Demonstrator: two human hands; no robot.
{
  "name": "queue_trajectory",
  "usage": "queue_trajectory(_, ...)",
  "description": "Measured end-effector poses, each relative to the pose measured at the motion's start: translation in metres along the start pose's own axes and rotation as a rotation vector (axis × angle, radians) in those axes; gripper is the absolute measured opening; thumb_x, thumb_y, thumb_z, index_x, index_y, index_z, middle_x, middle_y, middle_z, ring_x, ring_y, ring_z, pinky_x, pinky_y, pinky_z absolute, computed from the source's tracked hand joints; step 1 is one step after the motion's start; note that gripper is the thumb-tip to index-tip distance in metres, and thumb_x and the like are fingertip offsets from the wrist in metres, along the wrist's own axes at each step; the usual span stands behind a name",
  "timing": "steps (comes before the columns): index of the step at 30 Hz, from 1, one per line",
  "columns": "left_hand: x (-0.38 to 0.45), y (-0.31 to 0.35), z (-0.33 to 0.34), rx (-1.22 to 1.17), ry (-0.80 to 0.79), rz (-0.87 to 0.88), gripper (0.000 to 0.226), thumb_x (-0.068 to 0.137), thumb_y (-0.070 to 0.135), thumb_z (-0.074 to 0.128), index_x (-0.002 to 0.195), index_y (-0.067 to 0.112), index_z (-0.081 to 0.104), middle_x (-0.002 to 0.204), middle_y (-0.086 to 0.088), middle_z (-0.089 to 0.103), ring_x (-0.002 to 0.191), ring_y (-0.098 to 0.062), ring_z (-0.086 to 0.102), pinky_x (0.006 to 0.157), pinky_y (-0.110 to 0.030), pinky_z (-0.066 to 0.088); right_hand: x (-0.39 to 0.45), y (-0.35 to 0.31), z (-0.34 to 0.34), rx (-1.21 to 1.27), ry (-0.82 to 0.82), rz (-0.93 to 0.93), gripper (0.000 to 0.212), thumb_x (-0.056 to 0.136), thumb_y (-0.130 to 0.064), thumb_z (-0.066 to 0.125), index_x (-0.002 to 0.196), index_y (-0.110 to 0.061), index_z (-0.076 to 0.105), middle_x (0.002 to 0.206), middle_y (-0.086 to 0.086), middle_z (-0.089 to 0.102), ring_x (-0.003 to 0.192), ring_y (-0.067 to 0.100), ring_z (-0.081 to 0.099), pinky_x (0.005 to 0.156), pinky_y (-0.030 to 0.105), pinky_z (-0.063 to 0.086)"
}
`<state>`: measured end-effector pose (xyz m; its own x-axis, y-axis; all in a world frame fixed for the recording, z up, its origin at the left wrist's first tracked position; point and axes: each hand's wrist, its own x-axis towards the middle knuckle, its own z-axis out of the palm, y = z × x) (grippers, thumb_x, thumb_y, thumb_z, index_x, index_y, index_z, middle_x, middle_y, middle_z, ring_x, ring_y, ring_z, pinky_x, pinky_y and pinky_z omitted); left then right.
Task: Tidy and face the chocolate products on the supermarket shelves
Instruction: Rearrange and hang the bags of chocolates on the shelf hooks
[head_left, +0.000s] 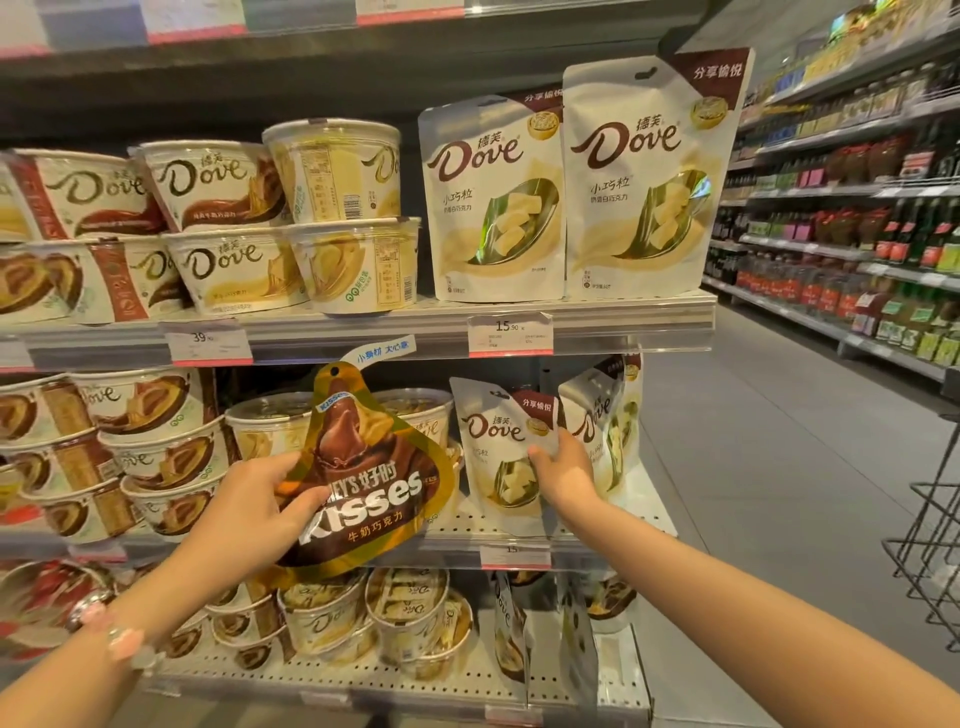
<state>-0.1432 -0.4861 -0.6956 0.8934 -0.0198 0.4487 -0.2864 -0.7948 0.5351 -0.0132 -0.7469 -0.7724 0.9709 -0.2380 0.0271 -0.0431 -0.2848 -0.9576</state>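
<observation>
My left hand (249, 506) grips a brown and gold Kisses chocolate bag (363, 473) by its left edge, holding it in front of the middle shelf. My right hand (563, 470) pinches the right edge of a white Dove pouch (498, 457) that stands on the middle shelf (519, 543). A second Dove pouch (602, 421) leans just right of that hand. On the upper shelf (623, 317) stand two white Dove pouches (493, 197) side by side, facing out, with stacked Dove tubs (234, 223) to their left.
More Dove tubs (150, 452) fill the left of the middle shelf, and tubs and pouches (405, 618) sit on the bottom shelf. The aisle floor (769, 467) opens to the right, with bottle shelves (857, 234) beyond and a wire basket rack (930, 551) at the right edge.
</observation>
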Motion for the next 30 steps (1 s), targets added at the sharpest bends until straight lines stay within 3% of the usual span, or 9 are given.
queue_trajectory(5, -0.002, 0.003, -0.009, -0.023, 0.019, 0.004, 0.029, 0.083, 0.006, 0.064, 0.071, 0.031, 0.057, 0.072, 0.016, 0.063, 0.073, -0.003, 0.06, 0.055, -0.018, 0.039, -0.022, -0.003, -0.016, 0.007, 0.052, -0.171, 0.044, 0.093, -0.014, 0.052, 0.135, -0.015, 0.04, 0.126, 0.005, 0.056, 0.098, 0.013, 0.056, 0.073, 0.018, 0.048)
queue_trajectory(10, -0.006, 0.012, -0.02, -0.102, 0.0, 0.014, 0.026, 0.082, 0.005, 0.065, 0.073, 0.03, 0.065, 0.068, 0.024, 0.067, 0.07, 0.005, 0.063, 0.053, -0.011, 0.045, -0.072, -0.016, -0.034, 0.057, 0.122, -0.481, 0.037, 0.088, -0.017, 0.059, 0.121, -0.027, 0.045, 0.119, -0.008, 0.052, 0.112, 0.007, 0.05, 0.094, 0.026, 0.046)
queue_trajectory(12, -0.005, 0.02, -0.025, -0.136, -0.032, 0.032, 0.024, 0.082, 0.007, 0.065, 0.078, 0.03, 0.071, 0.071, 0.029, 0.066, 0.072, 0.008, 0.063, 0.057, -0.012, 0.049, -0.092, -0.036, -0.041, 0.071, -0.069, -0.591, 0.046, 0.084, -0.027, 0.065, 0.125, -0.027, 0.045, 0.119, -0.013, 0.052, 0.112, 0.0, 0.049, 0.095, 0.018, 0.042)
queue_trajectory(15, -0.001, 0.038, -0.026, -0.198, -0.086, 0.041, 0.022, 0.084, 0.008, 0.064, 0.082, 0.03, 0.067, 0.08, 0.023, 0.069, 0.075, 0.002, 0.065, 0.065, -0.017, 0.053, -0.099, -0.076, -0.046, 0.134, -0.453, -0.481, 0.059, 0.08, -0.031, 0.068, 0.133, -0.025, 0.041, 0.127, -0.011, 0.052, 0.118, 0.001, 0.048, 0.101, 0.022, 0.04)
queue_trajectory(18, 0.006, 0.05, -0.024, -0.314, -0.126, 0.039, 0.015, 0.084, 0.006, 0.063, 0.09, 0.019, 0.067, 0.086, 0.008, 0.073, 0.081, -0.011, 0.069, 0.072, -0.027, 0.057, -0.097, -0.101, -0.049, 0.202, -0.632, -0.394, 0.037, 0.084, -0.024, 0.064, 0.12, -0.022, 0.057, 0.117, -0.004, 0.064, 0.108, 0.007, 0.06, 0.092, 0.024, 0.048)
queue_trajectory(21, 0.016, 0.062, -0.021, -0.357, -0.165, 0.075, 0.016, 0.085, 0.007, 0.062, 0.089, 0.021, 0.069, 0.087, 0.008, 0.073, 0.084, -0.012, 0.069, 0.072, -0.028, 0.057, -0.096, -0.107, -0.052, 0.243, -0.59, -0.389, 0.011, 0.087, -0.014, 0.062, 0.096, -0.018, 0.066, 0.093, 0.003, 0.072, 0.087, 0.015, 0.069, 0.076, 0.026, 0.055)
queue_trajectory(25, 0.045, 0.081, -0.029, -0.354, -0.214, 0.17, 0.004, 0.078, 0.03, 0.07, 0.082, 0.031, 0.069, 0.086, 0.012, 0.072, 0.084, -0.007, 0.068, 0.071, -0.025, 0.054, -0.085, -0.119, -0.068, 0.303, -0.403, -0.394, 0.009, 0.085, -0.011, 0.063, 0.091, -0.012, 0.069, 0.089, 0.008, 0.074, 0.085, 0.022, 0.07, 0.074, 0.032, 0.057)
queue_trajectory(27, 0.072, 0.093, -0.048, -0.336, -0.125, 0.218, 0.025, 0.067, 0.052, 0.064, 0.081, 0.031, 0.066, 0.084, 0.011, 0.069, 0.081, -0.004, 0.065, 0.07, -0.019, 0.05, -0.082, -0.133, -0.081, 0.321, -0.327, -0.396, 0.007, 0.084, -0.01, 0.064, 0.087, -0.012, 0.07, 0.083, 0.006, 0.074, 0.08, 0.02, 0.07, 0.066, 0.029, 0.055)
queue_trajectory(30, 0.122, 0.118, -0.083, -0.264, 0.109, 0.406, 0.033, 0.077, 0.05, 0.05, 0.085, 0.02, 0.063, 0.081, 0.006, 0.064, 0.081, -0.006, 0.06, 0.072, -0.015, 0.045, -0.077, -0.165, -0.101, 0.302, -0.261, -0.396, 0.006, 0.083, -0.009, 0.065, 0.08, -0.009, 0.07, 0.078, 0.01, 0.072, 0.076, 0.022, 0.069, 0.065, 0.031, 0.055)
